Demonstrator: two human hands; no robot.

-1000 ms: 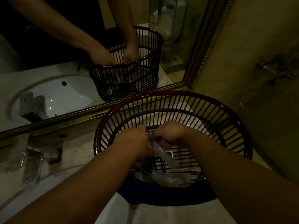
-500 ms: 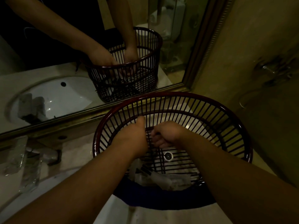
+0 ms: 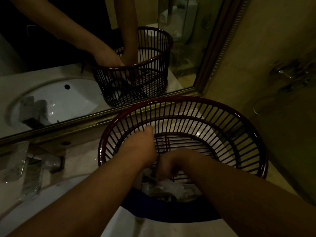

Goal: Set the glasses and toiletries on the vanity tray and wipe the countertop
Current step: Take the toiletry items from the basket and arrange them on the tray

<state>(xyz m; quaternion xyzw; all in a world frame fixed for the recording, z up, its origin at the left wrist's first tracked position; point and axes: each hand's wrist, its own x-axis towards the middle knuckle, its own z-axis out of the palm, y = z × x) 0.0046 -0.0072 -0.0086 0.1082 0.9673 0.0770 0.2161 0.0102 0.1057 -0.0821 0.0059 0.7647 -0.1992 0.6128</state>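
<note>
Curled fingers on your left hand [image 3: 142,147] and your right hand [image 3: 168,165] reach down inside the red basket [image 3: 179,98]. It is too dark to tell if they hold anything. Wrapped toiletries [image 3: 162,189] lie just under your right hand, on the basket floor. You seem to be picking them out. Next, pinch one pack, lift it over the rim, and find the tray, which is not in sight.

Two bare forearms [image 3: 95,194] fill the lower frame, ending in the left hand [image 3: 142,147] and right hand [image 3: 169,166]. Upper left, the mirror [image 3: 184,48] shows a dark top [image 3: 42,53] crossed by a thin pale cord.
</note>
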